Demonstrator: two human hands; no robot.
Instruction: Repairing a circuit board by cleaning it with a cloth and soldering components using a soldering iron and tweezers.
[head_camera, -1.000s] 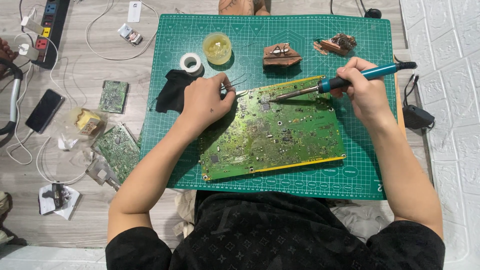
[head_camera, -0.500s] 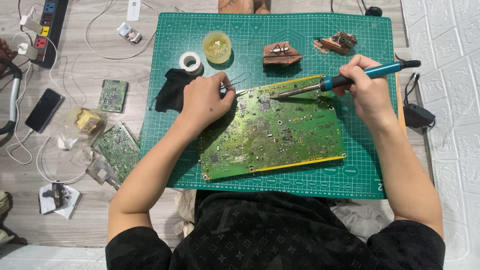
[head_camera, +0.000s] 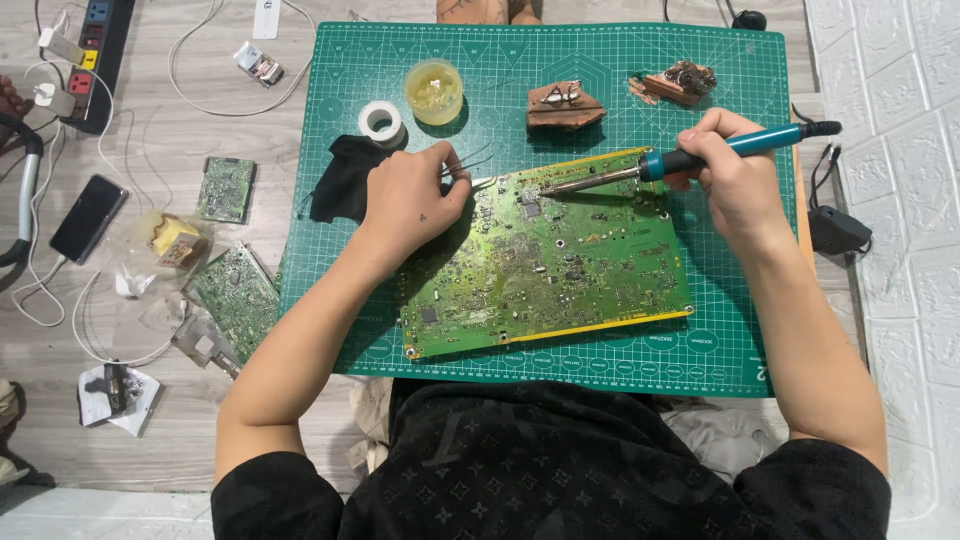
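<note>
Two hands: both busy over one large green rectangular printed circuit board (head_camera: 545, 262), which we take as landmark.
Board place: lies flat and slightly skewed on the dark green gridded cutting mat (head_camera: 700, 360), right in front of our torso.
Right hand (head_camera: 735, 180): closed around the teal plastic handle of a soldering iron (head_camera: 690, 158), at the board's far right corner; metal tip reaches to the board's far edge, near a small dark chip.
Left hand (head_camera: 405, 200): curled narrow on thin metal tweezers (head_camera: 468, 165), resting at the board's far left corner; tweezer points lie just off the board edge, and we cannot tell if they grip anything.
Board handling: we judge it light, stiff, thin, and fragile on the populated face; it should slide easily on the mat.
Board grip: best taken by the bare yellow-trimmed edges or corners, not by the components.
Iron handling: light and rigid, with a hot tip; hold only the teal handle, and mind the cable pulling at the rear.
Tweezers handling: springy and slippery, needing a pinch at mid-length.
Beyond board: round yellow flux pot (head_camera: 434, 92), white tape roll (head_camera: 380, 121), black cloth (head_camera: 340, 180), brown sponge block holding wire (head_camera: 563, 105).
Left of board, off the mat: two smaller green boards (head_camera: 235, 290), black phone (head_camera: 88, 218), power strip (head_camera: 95, 45) on the wooden floor.
</note>
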